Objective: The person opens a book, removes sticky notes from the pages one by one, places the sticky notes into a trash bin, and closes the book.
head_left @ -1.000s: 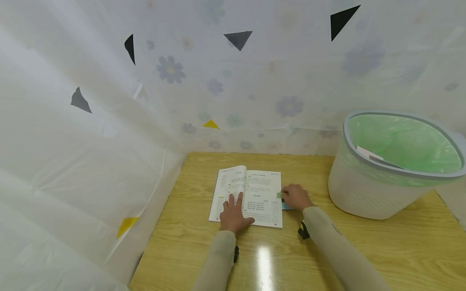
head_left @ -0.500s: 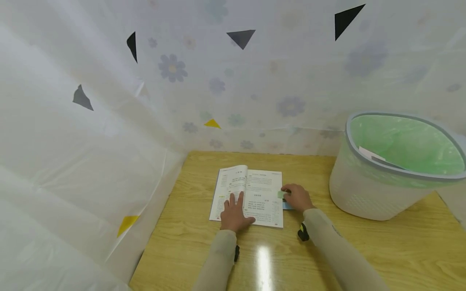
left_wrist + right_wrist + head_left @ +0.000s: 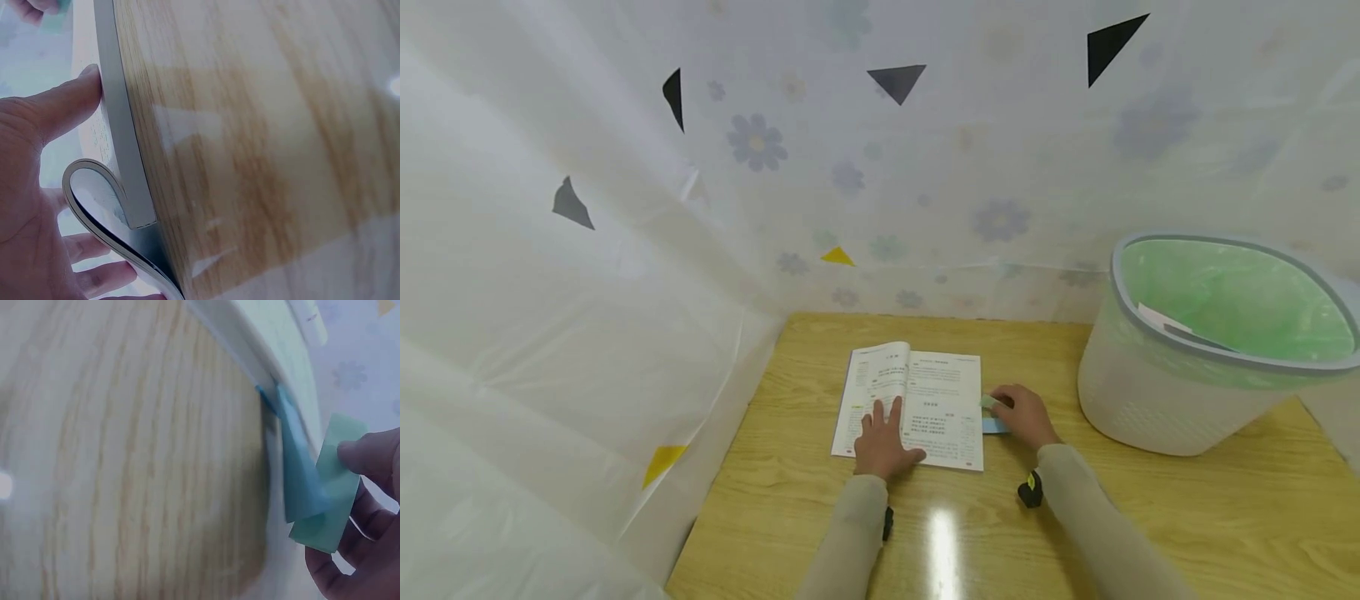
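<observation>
An open book (image 3: 943,392) with printed pages lies on the wooden table. My left hand (image 3: 880,446) rests on it with fingers spread, near the bottom of the fold; in the left wrist view the left-hand pages (image 3: 94,187) curl up beside the thumb. My right hand (image 3: 1024,414), just off the book's right edge, pinches a pale green sticky tab (image 3: 334,487) between thumb and fingers. Behind that, a blue sticky tab (image 3: 299,462) sticks out from the book's edge, partly overlapped by the green one in the right wrist view.
A pale bin (image 3: 1157,408) with a green liner stands at the right of the table (image 3: 985,533); some paper (image 3: 1161,318) shows inside it. Whitish plastic sheeting (image 3: 940,208) with flowers and triangles forms the back and left sides.
My right hand has drawn rightward, away from the book's edge, and the green tab has come with it. More of the blue tab shows. My left hand has stayed put.
</observation>
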{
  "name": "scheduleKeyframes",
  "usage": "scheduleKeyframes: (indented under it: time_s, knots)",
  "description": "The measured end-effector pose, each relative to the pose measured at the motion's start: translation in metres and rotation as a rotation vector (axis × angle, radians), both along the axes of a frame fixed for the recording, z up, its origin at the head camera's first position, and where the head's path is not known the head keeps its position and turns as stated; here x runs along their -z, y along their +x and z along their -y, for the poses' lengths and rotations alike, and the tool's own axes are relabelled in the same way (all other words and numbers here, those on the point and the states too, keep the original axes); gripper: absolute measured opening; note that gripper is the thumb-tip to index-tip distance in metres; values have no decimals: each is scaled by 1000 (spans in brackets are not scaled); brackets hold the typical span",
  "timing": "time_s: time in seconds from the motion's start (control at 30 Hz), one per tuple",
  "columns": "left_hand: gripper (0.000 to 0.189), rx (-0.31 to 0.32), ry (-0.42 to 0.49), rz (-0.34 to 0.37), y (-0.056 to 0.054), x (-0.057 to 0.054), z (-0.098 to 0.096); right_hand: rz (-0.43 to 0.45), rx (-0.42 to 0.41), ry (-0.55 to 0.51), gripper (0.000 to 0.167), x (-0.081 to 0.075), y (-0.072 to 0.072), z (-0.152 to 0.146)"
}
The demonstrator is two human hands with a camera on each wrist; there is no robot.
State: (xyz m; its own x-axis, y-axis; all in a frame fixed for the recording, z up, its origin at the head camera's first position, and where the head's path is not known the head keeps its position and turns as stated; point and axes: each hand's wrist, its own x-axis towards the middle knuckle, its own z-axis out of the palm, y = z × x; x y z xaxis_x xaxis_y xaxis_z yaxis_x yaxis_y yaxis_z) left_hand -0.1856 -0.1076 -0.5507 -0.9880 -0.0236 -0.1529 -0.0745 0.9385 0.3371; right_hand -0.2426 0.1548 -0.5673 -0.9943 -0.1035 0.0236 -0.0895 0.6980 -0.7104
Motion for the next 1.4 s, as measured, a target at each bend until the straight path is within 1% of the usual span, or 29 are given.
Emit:
scheduleKeyframes:
  time_s: [0.03,0.13,0.2,0.3,0.4,0.53,0.67,0.77,0.87,0.97,1.1,1.23,1.3,1.4]
  knots:
    - [104,0,0,5,0,0,0,-19,8,-16,24,-2,3,-1]
    - [104,-3,4,7,-1,0,2,-110,42,-46,25,-9,10,1]
    - [103,-4,16,10,0,1,3,-195,69,-59,24,-17,14,2]
    - [104,-4,26,16,1,1,4,-310,116,-97,22,-33,22,1]
    - [104,-2,28,19,1,2,5,-401,149,-147,23,-55,31,-4]
    - [104,-8,23,10,0,1,7,-525,176,-221,24,-90,44,-10]
    - [103,-10,21,-4,-3,2,8,-650,196,-259,18,-127,53,-19]
    - [104,-14,16,1,-3,4,10,-729,209,-289,14,-153,62,-27]
    - [104,-16,22,10,-2,5,11,-806,220,-325,13,-174,67,-35]
    - [105,-16,34,12,-2,6,12,-882,248,-335,13,-188,70,-43]
    - [105,-19,22,17,-3,7,11,-942,339,-329,8,-206,69,-58]
    - [105,-16,18,9,-5,7,10,-929,463,-352,12,-222,66,-80]
    - [105,-11,21,2,-6,8,10,-908,537,-330,16,-226,64,-92]
    - [105,-11,14,-1,-7,9,11,-896,616,-245,20,-226,59,-106]
